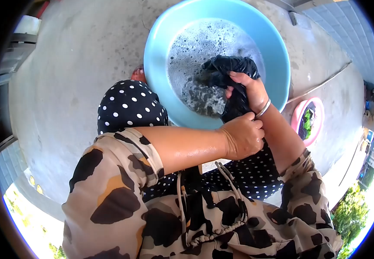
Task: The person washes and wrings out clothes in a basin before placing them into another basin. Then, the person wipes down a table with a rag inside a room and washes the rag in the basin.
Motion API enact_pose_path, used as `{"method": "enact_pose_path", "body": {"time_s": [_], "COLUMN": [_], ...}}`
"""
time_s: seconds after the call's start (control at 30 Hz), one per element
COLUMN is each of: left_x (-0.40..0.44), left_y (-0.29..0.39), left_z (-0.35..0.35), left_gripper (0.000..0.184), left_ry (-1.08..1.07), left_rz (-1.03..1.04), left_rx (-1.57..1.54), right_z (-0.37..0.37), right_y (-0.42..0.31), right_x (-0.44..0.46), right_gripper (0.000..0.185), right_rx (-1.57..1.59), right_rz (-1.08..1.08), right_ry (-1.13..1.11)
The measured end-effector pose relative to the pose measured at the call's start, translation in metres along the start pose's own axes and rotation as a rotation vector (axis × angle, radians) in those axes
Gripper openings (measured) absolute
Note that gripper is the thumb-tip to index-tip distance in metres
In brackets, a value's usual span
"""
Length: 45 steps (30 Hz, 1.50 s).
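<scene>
A wet, dark, bunched-up garment (234, 64) hangs over the soapy water in a large light-blue basin (277, 64). My right hand (252, 90), with a silvery bangle at the wrist, is wrapped round its middle. Closer to my body, my left hand (244, 134) is closed in a fist on the garment's near end, by the basin's near rim. Between the two hands the cloth looks twisted. Its far end droops to the suds, where the water is churned and foamy. What kind of garment it is, I cannot tell.
On the right, a small pink basin (295, 118) holds dark and green cloth. A long thin pole (320, 86) lies on the concrete floor (79, 52). My knee in polka-dot fabric (130, 105) is beside the blue basin's left side.
</scene>
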<state>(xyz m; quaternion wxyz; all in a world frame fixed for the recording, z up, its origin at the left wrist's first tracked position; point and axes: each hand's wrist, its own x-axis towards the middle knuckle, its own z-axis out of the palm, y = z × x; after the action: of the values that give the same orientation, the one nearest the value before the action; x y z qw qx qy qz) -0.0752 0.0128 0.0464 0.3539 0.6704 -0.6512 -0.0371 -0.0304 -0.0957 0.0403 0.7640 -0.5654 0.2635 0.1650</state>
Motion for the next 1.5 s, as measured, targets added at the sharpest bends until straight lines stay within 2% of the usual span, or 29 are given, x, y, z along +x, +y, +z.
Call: {"method": "enact_pose_path", "body": {"time_s": [0.23, 0.3, 0.33, 0.4, 0.5, 0.57, 0.63, 0.67, 0.7, 0.73, 0.77, 0.8, 0.83, 0.87, 0.9, 0.93, 0.97, 1.03, 1.1, 1.13, 1.17, 1.23, 1.3, 1.37, 1.4, 1.43, 1.5], "left_x": [-0.006, -0.004, -0.004, -0.003, 0.014, 0.026, 0.033, 0.029, 0.022, 0.015, 0.008, 0.008, 0.008, 0.009, 0.013, 0.015, 0.021, 0.018, 0.02, 0.018, 0.02, 0.021, 0.013, 0.01, 0.011, 0.013, 0.018], "left_y": [-0.004, -0.006, -0.004, -0.002, 0.002, -0.006, -0.013, -0.026, -0.045, -0.056, -0.069, -0.079, -0.089, -0.098, -0.1, -0.099, -0.101, -0.116, -0.123, -0.134, -0.129, -0.117, -0.126, -0.125, -0.123, -0.118, -0.106], "left_z": [0.008, 0.007, 0.006, 0.001, -0.043, -0.077, -0.128, -0.145, -0.159, -0.168, -0.16, -0.141, -0.127, -0.114, -0.111, -0.105, -0.101, -0.086, -0.077, -0.062, -0.062, -0.065, -0.059, -0.054, -0.054, -0.058, -0.07], "left_gripper": [0.013, 0.01, 0.01, 0.008, 0.011, 0.023, 0.019, 0.021, 0.031, 0.042, 0.038, 0.035, 0.032, 0.031, 0.03, 0.033, 0.036, 0.043, 0.051, 0.054, 0.054, 0.049, 0.046, 0.044, 0.044, 0.04, 0.032], "left_ry": [0.037, 0.169, 0.171, 0.004, -0.046, 0.07, 0.321, 0.472, 0.677, 0.938, 0.997, 1.001, 0.966, 0.913, 0.82, 0.702, 0.554, 0.503, 0.345, 0.394, 0.375, 0.281, 0.18, 0.218, 0.22, 0.15, 0.023], "left_rz": [0.06, 0.073, 0.085, 0.006, 0.051, -0.059, -0.285, -0.393, -0.312, -0.322, -0.316, -0.389, -0.549, -0.702, -0.949, -1.08, -1.136, -1.219, -1.061, -1.181, -1.181, -1.183, -1.219, -1.254, -1.26, -1.231, -1.14], "left_rx": [0.059, -0.01, 0.002, -0.005, 0.091, -0.13, -0.528, -0.822, -1.494, -1.782, -1.924, -1.732, -1.615, -1.501, -1.452, -1.167, -1.143, -1.063, -1.116, -0.931, -0.929, -1.592, -1.625, -1.395, -1.394, -1.516, -1.772], "right_z": [0.007, 0.005, 0.008, 0.012, 0.003, -0.007, 0.0, 0.015, 0.008, 0.02, 0.023, 0.035, 0.044, 0.041, 0.039, 0.037, 0.034, 0.03, 0.032, 0.025, 0.038, 0.014, 0.004, -0.008, -0.021, -0.023, -0.04], "right_y": [-0.007, -0.006, -0.008, -0.014, -0.026, -0.041, -0.049, -0.056, -0.05, -0.052, -0.05, -0.053, -0.056, -0.046, -0.04, -0.034, -0.029, -0.019, -0.012, 0.008, -0.015, 0.021, 0.012, -0.016, -0.02, -0.02, -0.036], "right_x": [-0.002, -0.002, -0.004, -0.007, -0.004, -0.005, -0.013, -0.029, -0.013, -0.012, -0.009, -0.013, -0.018, -0.011, -0.009, -0.007, -0.007, -0.006, -0.005, 0.016, -0.009, 0.033, 0.026, 0.018, 0.014, 0.018, 0.013], "right_gripper": [0.024, 0.02, 0.018, 0.016, 0.023, 0.027, 0.03, 0.032, 0.033, 0.033, 0.034, 0.038, 0.043, 0.044, 0.044, 0.044, 0.044, 0.044, 0.044, 0.047, 0.045, 0.043, 0.039, 0.035, 0.036, 0.035, 0.036], "right_rx": [0.007, 0.009, 0.005, -0.021, 0.215, 0.459, 0.635, 0.74, 0.932, 0.998, 1.03, 1.056, 1.085, 1.138, 1.15, 1.1, 1.052, 1.024, 0.946, 0.897, 0.827, 0.104, -0.268, -1.439, -1.655, -1.331, -0.866], "right_rz": [-0.01, -0.008, -0.027, -0.046, 0.049, 0.144, 0.043, -0.021, 0.052, 0.016, 0.054, 0.011, -0.032, -0.055, -0.066, -0.046, -0.025, -0.005, 0.014, 0.042, -0.021, -0.018, -0.189, -0.261, -0.431, -0.337, -0.344], "right_ry": [0.069, 0.086, 0.103, 0.119, 0.097, 0.031, -0.059, -0.07, -0.218, -0.167, -0.197, -0.177, -0.155, -0.245, -0.245, -0.198, -0.148, -0.123, -0.005, 0.074, 0.184, 0.367, 0.339, 0.056, -0.1, 0.03, -0.081]}}
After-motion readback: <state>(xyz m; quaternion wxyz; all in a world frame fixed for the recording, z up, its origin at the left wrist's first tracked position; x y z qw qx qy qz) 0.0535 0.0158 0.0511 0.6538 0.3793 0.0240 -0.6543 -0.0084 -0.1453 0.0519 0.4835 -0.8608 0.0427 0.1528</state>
